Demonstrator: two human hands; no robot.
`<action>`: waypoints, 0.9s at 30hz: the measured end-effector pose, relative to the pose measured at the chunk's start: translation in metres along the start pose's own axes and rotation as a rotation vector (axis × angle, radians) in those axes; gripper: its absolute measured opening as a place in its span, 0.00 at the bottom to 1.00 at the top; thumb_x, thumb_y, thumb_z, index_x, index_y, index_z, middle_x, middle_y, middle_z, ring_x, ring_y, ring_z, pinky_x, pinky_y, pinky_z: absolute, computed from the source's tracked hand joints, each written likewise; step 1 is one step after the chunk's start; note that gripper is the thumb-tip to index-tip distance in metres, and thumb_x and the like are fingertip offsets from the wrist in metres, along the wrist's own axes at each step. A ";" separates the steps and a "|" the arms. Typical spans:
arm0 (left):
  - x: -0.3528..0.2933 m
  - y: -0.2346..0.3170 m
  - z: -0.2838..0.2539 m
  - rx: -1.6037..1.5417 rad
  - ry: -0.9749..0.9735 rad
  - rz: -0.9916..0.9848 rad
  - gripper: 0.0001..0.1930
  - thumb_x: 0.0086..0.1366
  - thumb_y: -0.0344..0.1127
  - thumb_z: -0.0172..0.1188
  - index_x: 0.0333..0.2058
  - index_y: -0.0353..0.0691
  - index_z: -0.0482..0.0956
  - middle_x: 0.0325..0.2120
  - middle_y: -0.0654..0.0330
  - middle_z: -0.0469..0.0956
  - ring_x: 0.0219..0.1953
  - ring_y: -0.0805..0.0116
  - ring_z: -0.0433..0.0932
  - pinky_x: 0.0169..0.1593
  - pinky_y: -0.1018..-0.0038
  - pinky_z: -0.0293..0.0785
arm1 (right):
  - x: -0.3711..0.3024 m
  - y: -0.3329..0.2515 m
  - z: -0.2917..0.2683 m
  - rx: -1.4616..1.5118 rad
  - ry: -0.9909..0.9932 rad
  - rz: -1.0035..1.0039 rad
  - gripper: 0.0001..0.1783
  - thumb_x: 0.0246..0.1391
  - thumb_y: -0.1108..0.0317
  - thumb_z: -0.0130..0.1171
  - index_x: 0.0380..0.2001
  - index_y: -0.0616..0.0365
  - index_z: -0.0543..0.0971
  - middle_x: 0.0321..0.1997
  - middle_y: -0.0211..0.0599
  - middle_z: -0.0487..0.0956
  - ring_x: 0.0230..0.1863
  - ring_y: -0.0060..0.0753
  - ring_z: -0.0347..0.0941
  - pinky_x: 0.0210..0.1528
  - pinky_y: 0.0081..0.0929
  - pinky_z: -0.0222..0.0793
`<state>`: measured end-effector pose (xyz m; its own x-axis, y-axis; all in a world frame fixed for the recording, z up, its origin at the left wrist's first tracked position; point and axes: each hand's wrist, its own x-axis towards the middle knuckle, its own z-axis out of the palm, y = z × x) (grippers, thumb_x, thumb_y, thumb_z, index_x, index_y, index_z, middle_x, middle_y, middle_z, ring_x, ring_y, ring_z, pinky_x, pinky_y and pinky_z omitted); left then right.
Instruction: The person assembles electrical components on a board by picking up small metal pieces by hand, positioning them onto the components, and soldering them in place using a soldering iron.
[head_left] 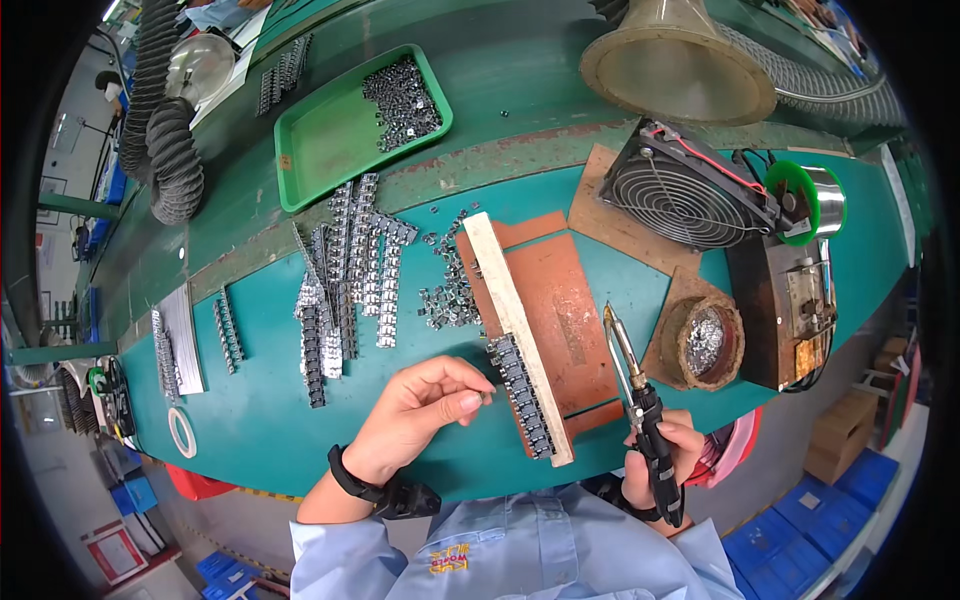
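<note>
My left hand [415,410], a black band at its wrist, pinches a small grey metal part [486,398] between thumb and forefinger. Just right of those fingertips, a strip of black components [520,395] lies along the near half of a pale wooden bar [508,305]. That bar rests slantwise on a reddish-brown board [570,320]. My right hand [678,452] is wrapped round the black handle of a soldering iron [655,435]. Its tip points away from me, above the board's right edge, with a thin metal tube alongside. The tip is apart from the strip.
Loose small metal parts [450,300] lie left of the bar, beside piled component strips [345,270]. Behind is a green tray [290,150] of parts. To the right stand a fan [690,185], a solder reel [825,200] and a round pot [705,340]. An extraction hood [680,60] hangs beyond.
</note>
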<state>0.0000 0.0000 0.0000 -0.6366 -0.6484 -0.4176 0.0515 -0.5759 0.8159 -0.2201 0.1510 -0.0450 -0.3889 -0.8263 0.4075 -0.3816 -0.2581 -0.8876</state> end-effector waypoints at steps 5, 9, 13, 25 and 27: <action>0.002 0.000 0.001 -0.057 0.008 0.000 0.05 0.57 0.28 0.56 0.33 0.35 0.73 0.28 0.57 0.74 0.25 0.74 0.70 0.30 0.81 0.67 | 0.002 0.001 0.000 -0.017 -0.020 -0.024 0.23 0.47 0.62 0.57 0.42 0.58 0.60 0.29 0.41 0.68 0.28 0.28 0.63 0.33 0.25 0.61; 0.005 -0.003 0.003 -0.039 0.038 -0.025 0.05 0.58 0.28 0.55 0.33 0.36 0.71 0.28 0.60 0.74 0.25 0.77 0.70 0.30 0.82 0.67 | 0.001 -0.001 -0.002 -0.036 -0.017 -0.034 0.23 0.47 0.62 0.57 0.42 0.59 0.60 0.28 0.41 0.68 0.28 0.28 0.63 0.33 0.25 0.61; 0.007 -0.009 0.007 -0.023 0.089 -0.005 0.05 0.59 0.28 0.55 0.33 0.37 0.69 0.28 0.64 0.74 0.26 0.80 0.69 0.32 0.84 0.67 | 0.001 0.000 -0.001 -0.030 -0.021 -0.038 0.23 0.47 0.63 0.56 0.42 0.59 0.60 0.28 0.41 0.68 0.28 0.28 0.64 0.34 0.25 0.61; 0.016 -0.014 0.014 0.044 0.173 0.059 0.05 0.59 0.28 0.54 0.30 0.39 0.66 0.24 0.63 0.71 0.25 0.78 0.69 0.32 0.82 0.67 | 0.001 0.000 -0.002 -0.021 -0.047 -0.032 0.23 0.47 0.63 0.57 0.42 0.60 0.59 0.30 0.42 0.67 0.27 0.28 0.64 0.35 0.26 0.62; 0.016 -0.015 0.013 0.052 0.161 0.064 0.05 0.59 0.29 0.54 0.30 0.39 0.66 0.24 0.63 0.71 0.26 0.78 0.69 0.32 0.81 0.67 | 0.000 0.001 -0.002 -0.006 -0.045 -0.029 0.23 0.47 0.64 0.57 0.42 0.60 0.59 0.31 0.43 0.67 0.27 0.28 0.64 0.34 0.26 0.62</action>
<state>-0.0207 0.0050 -0.0136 -0.5012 -0.7570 -0.4193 0.0458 -0.5071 0.8607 -0.2222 0.1516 -0.0450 -0.3394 -0.8402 0.4229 -0.3969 -0.2797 -0.8742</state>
